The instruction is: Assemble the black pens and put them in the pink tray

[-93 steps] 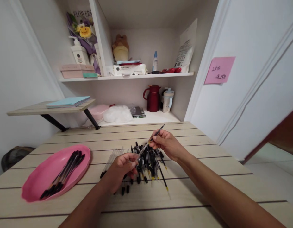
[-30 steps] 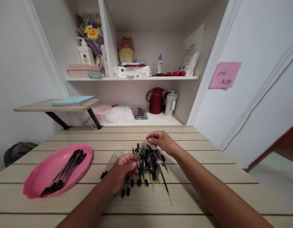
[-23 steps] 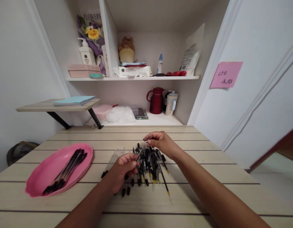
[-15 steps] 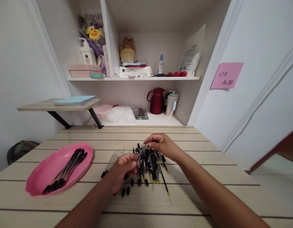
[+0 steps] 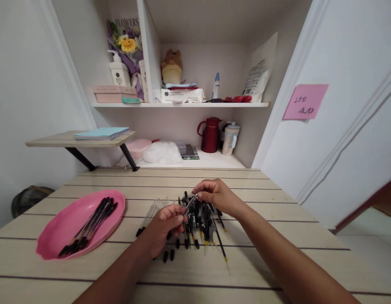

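Note:
Between my two hands, above the pile, a slim pen with a clear barrel (image 5: 189, 205) slants up to the right. The fingers of my left hand (image 5: 168, 221) are closed round its lower part. At its upper end, my right hand (image 5: 211, 191) pinches the tip between thumb and fingertips; the fingers partly hide it. Right below lies a jumbled pile of pen parts (image 5: 203, 221): black caps, clear barrels and refills with yellow ends. Several clear barrels (image 5: 150, 214) lie side by side left of the pile, partly covered by my left hand.
A pink oval tray (image 5: 50, 236) at the left holds several black pens (image 5: 93, 226). Behind it a small raised shelf (image 5: 52, 140) carries blue paper (image 5: 100, 133). In the cabinet at the back stand a red jug (image 5: 210, 135) and a pale cup (image 5: 230, 139).
The whole view has shifted very slightly. Both hands keep their grip on the pen, with hardly any visible movement.

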Demonstrator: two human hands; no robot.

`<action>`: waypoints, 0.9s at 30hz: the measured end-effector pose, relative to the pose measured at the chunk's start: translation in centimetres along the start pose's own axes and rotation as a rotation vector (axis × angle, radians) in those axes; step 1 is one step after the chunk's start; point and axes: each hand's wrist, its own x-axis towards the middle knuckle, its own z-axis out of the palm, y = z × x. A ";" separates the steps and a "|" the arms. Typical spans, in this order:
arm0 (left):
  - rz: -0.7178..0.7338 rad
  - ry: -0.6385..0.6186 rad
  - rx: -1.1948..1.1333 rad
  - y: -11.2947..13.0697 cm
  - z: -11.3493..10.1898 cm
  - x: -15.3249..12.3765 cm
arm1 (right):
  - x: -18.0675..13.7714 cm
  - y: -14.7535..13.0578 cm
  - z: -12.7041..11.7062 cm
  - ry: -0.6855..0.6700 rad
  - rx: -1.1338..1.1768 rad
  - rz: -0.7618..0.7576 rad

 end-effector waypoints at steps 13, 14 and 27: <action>0.013 -0.013 -0.043 -0.1 0.1 -0.1 | -0.4 -0.2 0.5 -0.046 0.271 0.071; 0.014 -0.014 -0.045 -0.1 0.2 -0.1 | -0.4 -0.1 0.5 -0.054 0.291 0.074; 0.064 -0.052 -0.057 -0.1 0.2 -0.2 | -0.9 -1.5 0.2 -0.057 0.189 0.082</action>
